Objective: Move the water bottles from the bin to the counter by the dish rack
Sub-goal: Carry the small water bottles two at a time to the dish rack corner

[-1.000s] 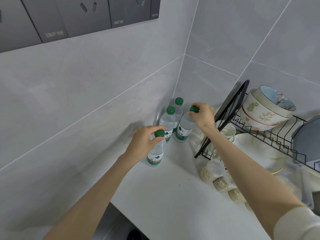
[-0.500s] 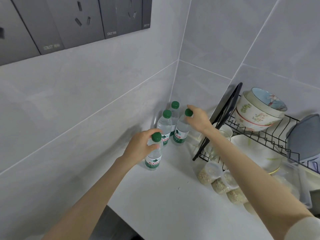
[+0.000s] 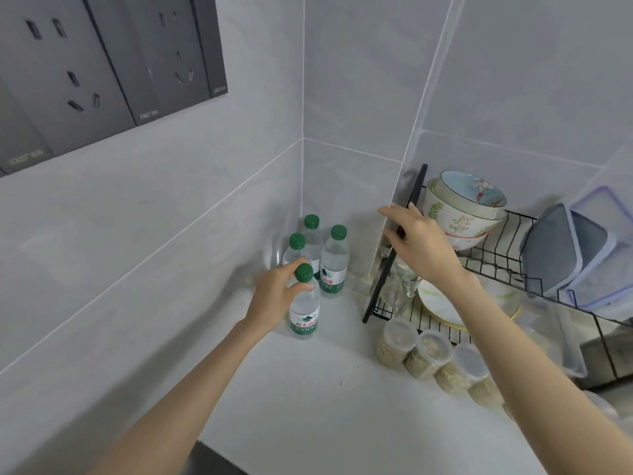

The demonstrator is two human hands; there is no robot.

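Several clear water bottles with green caps stand upright in the corner of the white counter [image 3: 291, 406]. The nearest bottle [image 3: 305, 317] stands in front, and my left hand [image 3: 277, 296] is shut around its neck just under the cap. Behind it stand three more: one [image 3: 333, 265] on the right, one [image 3: 296, 246] on the left, one [image 3: 312, 228] at the back. My right hand [image 3: 419, 248] hovers open and empty, up and to the right of them, in front of the black dish rack [image 3: 387, 286]. No bin is in view.
The rack holds stacked patterned bowls [image 3: 462, 210], a plate [image 3: 442, 303] and plastic lids [image 3: 565, 248]. Several small lidded jars of grain [image 3: 421, 354] lie on the counter in front of it. Tiled walls close the corner; dark socket panels [image 3: 102, 70] sit high on the left.
My right hand let go of the right-hand bottle's cap and lifted away toward the rack. My left hand still holds the front bottle. The view shifted down slightly.
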